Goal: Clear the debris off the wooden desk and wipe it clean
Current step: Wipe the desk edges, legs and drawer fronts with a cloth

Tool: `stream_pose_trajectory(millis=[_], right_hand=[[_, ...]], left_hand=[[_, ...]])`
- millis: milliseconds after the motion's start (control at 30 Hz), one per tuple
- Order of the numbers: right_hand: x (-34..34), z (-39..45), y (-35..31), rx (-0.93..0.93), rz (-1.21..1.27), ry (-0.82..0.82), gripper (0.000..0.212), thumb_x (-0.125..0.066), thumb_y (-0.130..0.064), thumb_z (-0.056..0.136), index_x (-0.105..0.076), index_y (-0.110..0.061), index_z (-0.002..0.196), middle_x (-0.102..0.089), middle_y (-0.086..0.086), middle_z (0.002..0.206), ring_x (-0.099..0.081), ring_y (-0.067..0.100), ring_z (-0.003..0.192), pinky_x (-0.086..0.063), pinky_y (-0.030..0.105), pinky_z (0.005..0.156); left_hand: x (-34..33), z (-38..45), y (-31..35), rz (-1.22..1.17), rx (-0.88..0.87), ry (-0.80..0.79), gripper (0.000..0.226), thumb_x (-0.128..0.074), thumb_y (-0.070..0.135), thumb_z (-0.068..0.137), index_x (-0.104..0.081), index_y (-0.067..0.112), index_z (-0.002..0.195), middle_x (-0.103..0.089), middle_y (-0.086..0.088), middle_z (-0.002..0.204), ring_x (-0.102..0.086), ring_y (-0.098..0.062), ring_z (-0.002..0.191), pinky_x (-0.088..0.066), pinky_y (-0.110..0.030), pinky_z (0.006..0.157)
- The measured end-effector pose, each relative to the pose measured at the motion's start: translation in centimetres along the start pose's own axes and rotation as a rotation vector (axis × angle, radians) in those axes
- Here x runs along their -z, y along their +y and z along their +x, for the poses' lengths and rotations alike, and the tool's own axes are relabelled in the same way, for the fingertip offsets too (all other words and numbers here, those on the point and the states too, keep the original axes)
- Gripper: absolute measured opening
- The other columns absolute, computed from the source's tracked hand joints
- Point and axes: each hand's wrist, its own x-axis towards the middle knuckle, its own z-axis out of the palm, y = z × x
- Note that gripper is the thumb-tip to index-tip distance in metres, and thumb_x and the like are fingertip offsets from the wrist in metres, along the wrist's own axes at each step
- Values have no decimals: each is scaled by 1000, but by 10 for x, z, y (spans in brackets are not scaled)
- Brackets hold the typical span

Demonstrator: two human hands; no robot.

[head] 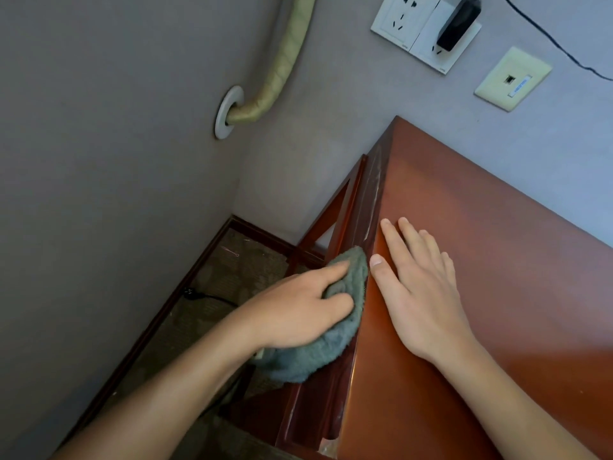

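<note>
the two forearms come in from the bottom of the view. the left hand (298,307) grips a grey-green cloth (318,327) with the fingers curled over it, and presses it against the side edge of the wooden desk (497,260), just under the rim of the top. the cloth is bunched; its lower part hangs below the hand and its upper tip touches the moulded edge. the right hand (421,293) lies flat on the desk top close to the same edge, fingers straight and a little spread, holding nothing; its thumb is almost at the edge, very near the cloth. the desk top is reddish brown and shiny, and a pale, worn or dusty streak (374,194) runs along the rim farther up, toward the far corner. under the edge the desk frame (335,210) shows. down beside the desk is a patterned carpet (232,277) with a black plug and cable (199,295) on it, and a dark wooden skirting board (172,310) along the wall. farther away, on the grey wall, a beige wrapped pipe (282,61) enters a round white collar (229,112). above the far corner of the desk are white sockets (408,21), one with a black adapter (459,24) plugged in and a black wire (547,38), and a cream wall plate (512,79).
</note>
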Motion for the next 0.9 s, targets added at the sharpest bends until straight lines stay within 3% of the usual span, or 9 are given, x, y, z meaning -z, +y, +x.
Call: stream_pose_trajectory(millis=[100,200,333,400,533,667,767,900], right_hand=[[2,1,0,3,16,-14,68,-8,-61,96,-5,-49,163,3,-22,171,9,7,158,8,43,128],[4,4,2,22,18,-49,64,-7,-59,97,-3,-52,161,4,-27,169,12,4,157,9,41,129],[22,28,21,109,53,-137,41,-11,-48,112,-4,-62,150,6,-32,165,12,1,156,9,35,129],[26,52,27,142,46,-163,45,-12,-49,112,-2,-58,155,9,-30,166,14,-1,154,8,36,130],[17,81,22,85,-15,-50,59,-16,-49,111,0,-37,166,7,-19,172,11,1,157,3,36,131],[15,79,22,72,1,-20,59,-19,-51,111,-4,-37,166,3,-19,172,8,1,157,3,33,130],[14,79,23,80,10,2,59,-21,-52,111,-6,-38,166,1,-20,172,6,1,158,2,32,130],[14,80,25,86,9,14,58,-22,-52,111,-8,-38,166,0,-20,172,5,2,158,2,32,130]], left_hand=[[-4,-1,1,-45,-7,21,75,-36,64,80,-13,69,152,-34,33,159,-43,2,141,-38,-36,118],[-1,21,-6,-9,80,53,65,-37,56,96,-17,57,158,-36,21,163,-43,-9,144,-36,-39,120],[6,32,-7,-3,63,27,68,-42,54,93,-20,56,158,-35,22,163,-39,-7,146,-33,-41,123],[7,23,-1,-42,-17,30,72,-43,54,87,-19,64,154,-31,33,161,-37,1,146,-31,-38,123],[6,15,11,-63,-118,29,70,-41,52,86,-16,75,147,-35,40,155,-41,9,138,-37,-29,115],[7,45,-4,-33,16,57,76,-34,63,87,-23,49,160,-34,21,164,-35,-7,150,-29,-42,124],[9,50,-10,-39,53,18,69,-39,53,98,-25,36,163,-26,18,167,-27,-8,154,-22,-38,127],[9,33,5,-69,-99,4,76,-44,53,83,-21,62,155,-31,31,161,-37,1,146,-31,-37,123]])
